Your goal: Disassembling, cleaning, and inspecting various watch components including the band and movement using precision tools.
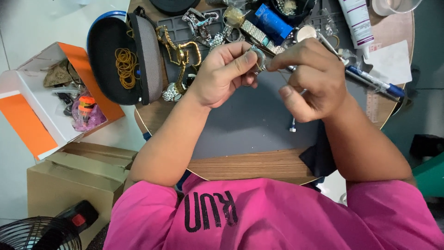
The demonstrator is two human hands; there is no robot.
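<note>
Left hand (222, 74) pinches a silver metal watch case (259, 59) above the grey mat (249, 120); right hand (307, 76) grips its edge; fitting underway, steady alignment needed.

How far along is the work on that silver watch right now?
Done: nothing visibly finished. In hand: the left hand pinches the silver metal-band watch while the right hand works at it. Left: the gold watches and another silver watch lie on the grey mat, untouched.

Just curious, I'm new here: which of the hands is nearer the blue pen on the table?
Right. The right hand sits just beside the blue pen, while the left hand lies farther away, on the right hand's other side.
</note>
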